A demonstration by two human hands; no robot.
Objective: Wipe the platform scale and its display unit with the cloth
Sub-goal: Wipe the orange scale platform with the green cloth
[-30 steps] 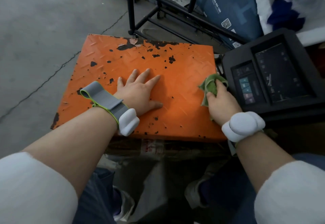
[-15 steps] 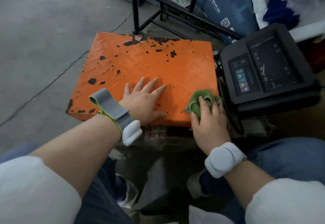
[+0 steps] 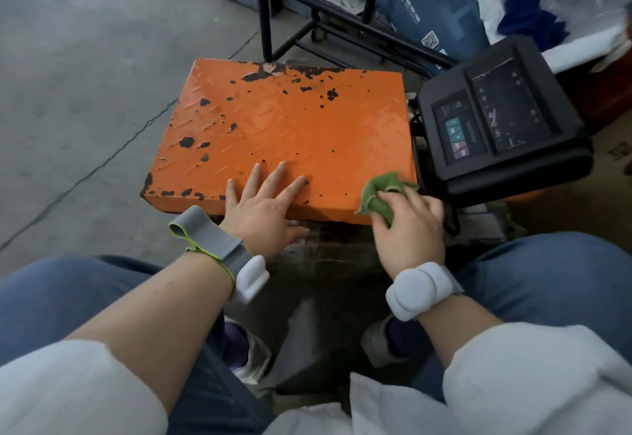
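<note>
right hand [image 3: 408, 229] has its grip curled round the green cloth [image 3: 379, 195], bunched up, pressed on the near right corner of the orange platform scale [image 3: 290, 127], fingers over the front edge. left hand [image 3: 261, 209] lies flat w/ fingers straight & spread on the near edge of the platform, thumb hanging off the front, holding nothing. white wrist devices on both arms; the left one [image 3: 251, 279] has a grey strap w/ green trim, the right one [image 3: 415, 289] is plain white. platform paint is chipped w/ dark patches, mostly at the far edge & left side. black display unit [image 3: 496, 120] sits just beside the platform's right side, screen dark, small coloured buttons at its left. vs 0.5 s ago: cloth hand is a bit further right, at the corner nearest the display unit; left hand is still flat in about the same spot. behind: black metal rack [image 3: 273, 7], blue printed bag [image 3: 434, 7], concrete floor [image 3: 85, 75] at left.
</note>
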